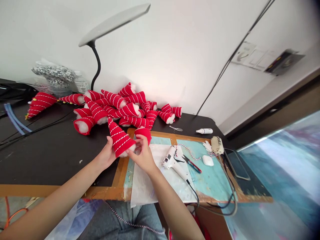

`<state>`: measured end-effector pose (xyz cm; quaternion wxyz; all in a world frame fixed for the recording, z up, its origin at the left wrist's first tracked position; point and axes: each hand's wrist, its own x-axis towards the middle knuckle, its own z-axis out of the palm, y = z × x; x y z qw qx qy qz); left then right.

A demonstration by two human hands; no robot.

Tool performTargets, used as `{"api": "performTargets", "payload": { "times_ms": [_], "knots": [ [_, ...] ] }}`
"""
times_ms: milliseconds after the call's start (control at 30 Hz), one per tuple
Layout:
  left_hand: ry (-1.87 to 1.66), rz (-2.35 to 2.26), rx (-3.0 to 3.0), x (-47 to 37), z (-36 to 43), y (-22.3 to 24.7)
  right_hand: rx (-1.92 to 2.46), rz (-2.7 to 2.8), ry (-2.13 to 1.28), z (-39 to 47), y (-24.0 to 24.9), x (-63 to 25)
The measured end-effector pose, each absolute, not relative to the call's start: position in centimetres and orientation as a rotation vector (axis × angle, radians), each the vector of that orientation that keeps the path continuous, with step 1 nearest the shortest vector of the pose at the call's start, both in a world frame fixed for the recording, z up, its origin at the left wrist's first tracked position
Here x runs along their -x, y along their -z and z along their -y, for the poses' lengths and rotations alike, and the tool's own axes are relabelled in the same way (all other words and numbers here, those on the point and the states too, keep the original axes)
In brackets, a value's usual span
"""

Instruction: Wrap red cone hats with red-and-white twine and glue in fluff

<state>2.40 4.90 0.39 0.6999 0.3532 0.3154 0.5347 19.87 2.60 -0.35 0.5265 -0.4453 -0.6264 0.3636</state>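
A red cloth cone [121,138] with white twisted-cord stripes is held tip-up over the table, tilted a little, white stuffing showing at its base. My left hand [107,154] is closed on its left side, palm and thumb against the cloth. At the cone's lower right edge, my right hand [143,154] pinches near the stuffing; its fingertips are partly hidden. Just behind those fingers lies another red piece [144,133]. A heap of similar striped cones [112,100] lies beyond both hands, several with stuffing at their open ends.
Right of my hands, a white glue gun [172,160] and pliers-like cutters [192,164] lie on a blue and white work sheet [210,180]. Striped cord [190,151], a white case [208,160] and a phone [237,164] are farther right. A lamp [115,25] overhangs the back.
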Motion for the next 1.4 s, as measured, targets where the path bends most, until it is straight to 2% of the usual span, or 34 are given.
{"api": "performTargets", "payload": {
  "times_ms": [133,233,600,1033,1400],
  "knots": [
    [-1.145,-0.649,-0.786,-2.2,-5.0,-0.3,1.041,1.746,-0.338,-1.9,-0.5,-20.4],
    [-1.203,-0.659,-0.745,-2.2,-4.9,-0.5,0.942,1.845,-0.168,-1.3,-0.8,-20.5],
    [-1.172,-0.707,-0.724,-2.0,-4.5,-0.6,0.982,1.773,-0.458,-1.1,-1.4,-20.2],
    [-1.128,-0.677,-0.731,-2.2,-4.7,0.0,1.013,1.916,-0.311,-1.1,-1.6,-20.2],
    [-0.998,-0.624,-0.650,-1.9,-4.6,-1.5,1.074,2.077,-0.166,-1.4,-1.3,-21.1]
  ]
}}
